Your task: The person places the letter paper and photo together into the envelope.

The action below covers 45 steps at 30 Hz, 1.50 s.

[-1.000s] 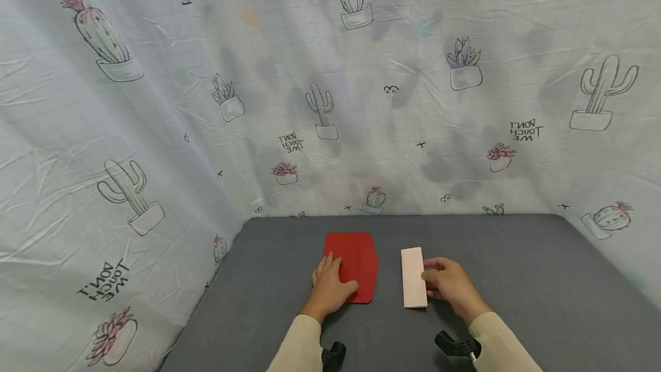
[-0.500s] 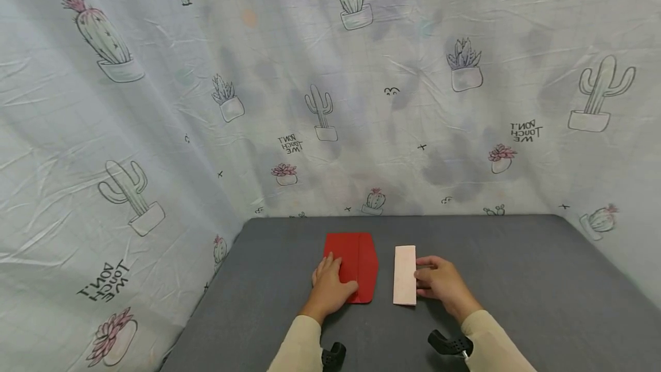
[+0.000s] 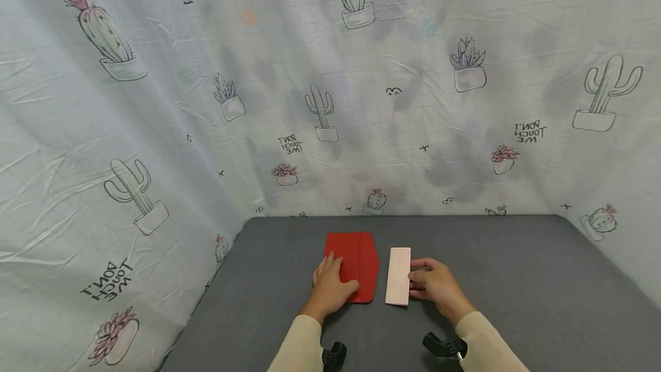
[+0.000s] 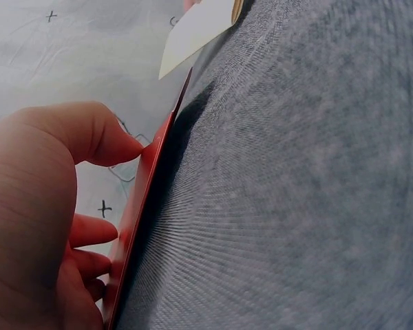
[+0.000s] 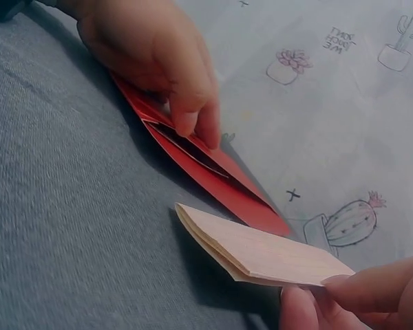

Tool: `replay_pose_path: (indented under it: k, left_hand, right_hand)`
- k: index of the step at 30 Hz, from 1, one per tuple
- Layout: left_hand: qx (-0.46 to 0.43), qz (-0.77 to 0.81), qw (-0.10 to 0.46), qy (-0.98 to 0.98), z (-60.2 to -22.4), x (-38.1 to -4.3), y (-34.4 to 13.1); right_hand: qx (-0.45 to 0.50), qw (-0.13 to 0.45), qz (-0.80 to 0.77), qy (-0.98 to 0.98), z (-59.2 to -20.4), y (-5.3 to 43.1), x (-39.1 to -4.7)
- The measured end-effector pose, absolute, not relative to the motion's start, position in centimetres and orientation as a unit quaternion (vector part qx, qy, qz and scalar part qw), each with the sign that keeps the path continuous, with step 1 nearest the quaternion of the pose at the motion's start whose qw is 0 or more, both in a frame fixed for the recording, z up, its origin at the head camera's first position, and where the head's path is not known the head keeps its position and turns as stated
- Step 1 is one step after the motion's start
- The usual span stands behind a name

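Right hand (image 3: 439,289): thumb and fingers drawn together in a pinch on the folded paper (image 3: 398,277), leaving no gap beyond the paper's own thickness. The hold is on the long edge facing away from the envelope (image 3: 347,251), about midway along it. From the grip, the paper extends toward the envelope, its opposite long edge free. It appears raised off the table (image 3: 496,286) in the right wrist view.

Governing relation, as judged: the paper lies just beside the envelope, on its right, apart from it. Its long axis runs away from the person, nearly parallel to the envelope's crease, with the far end leaning slightly rightward. The envelope's flap (image 3: 369,271) is unfolded on that same side, between the crease and the paper. The right wrist view shows the slit (image 5: 193,148) along the crease gaping partway, facing the paper.

Left hand (image 3: 330,289): on the envelope, fingers spread over its left part and thumb out near the crease at the near end. It presses and grips nothing separate. This hand is nearer the slit; the right hand is nearer the paper.

Behind the envelope, past the table's far edge, hangs a cactus-print curtain (image 3: 387,148).
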<state>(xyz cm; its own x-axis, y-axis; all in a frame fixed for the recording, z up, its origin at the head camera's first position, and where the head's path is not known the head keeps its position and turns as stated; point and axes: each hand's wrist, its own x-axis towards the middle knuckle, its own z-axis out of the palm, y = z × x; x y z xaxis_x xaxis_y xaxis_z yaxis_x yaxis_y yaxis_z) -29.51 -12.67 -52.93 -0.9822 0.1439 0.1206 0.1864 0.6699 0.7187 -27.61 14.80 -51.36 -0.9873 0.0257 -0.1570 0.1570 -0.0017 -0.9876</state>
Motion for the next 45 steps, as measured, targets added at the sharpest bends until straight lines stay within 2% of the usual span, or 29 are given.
replay_pose_path:
  k: [45]
  left_hand:
    - [-0.082, -0.387, 0.031, -0.918, -53.0, -29.7, -12.3]
  right_hand:
    - [0.068, 0.053, -0.734, 0.673, -51.7, 12.1, -28.5]
